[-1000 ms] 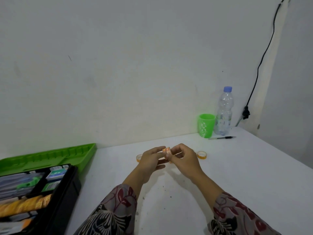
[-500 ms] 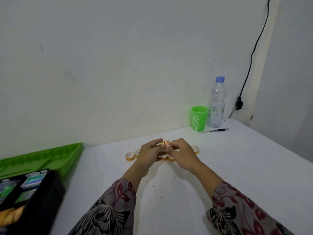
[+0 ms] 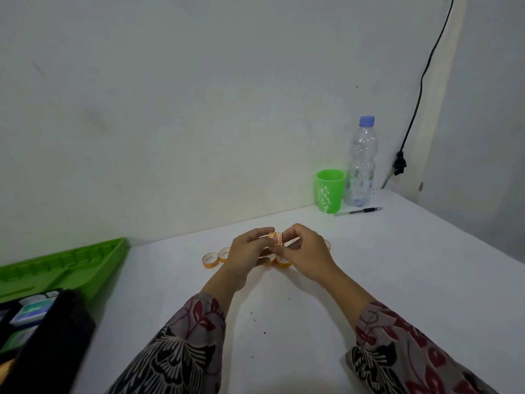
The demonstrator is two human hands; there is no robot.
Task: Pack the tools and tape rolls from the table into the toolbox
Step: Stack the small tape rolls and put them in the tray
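Several small orange tape rolls (image 3: 210,260) lay unpacked at twelve o'clock, left hand (image 3: 246,253) and right hand (image 3: 308,251) together pinching another roll (image 3: 276,239), with the partly filled green-lidded black toolbox (image 3: 66,336) at eight o'clock.

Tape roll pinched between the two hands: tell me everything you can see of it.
The tape roll is a small, narrow ring, orange and white with reddish print too small to read. It is held on edge, raised a little off the white table, above the other rolls lying there, and seems to touch none of them. The left hand pinches it from one side and the right hand from the other; their fingertips hide much of it.
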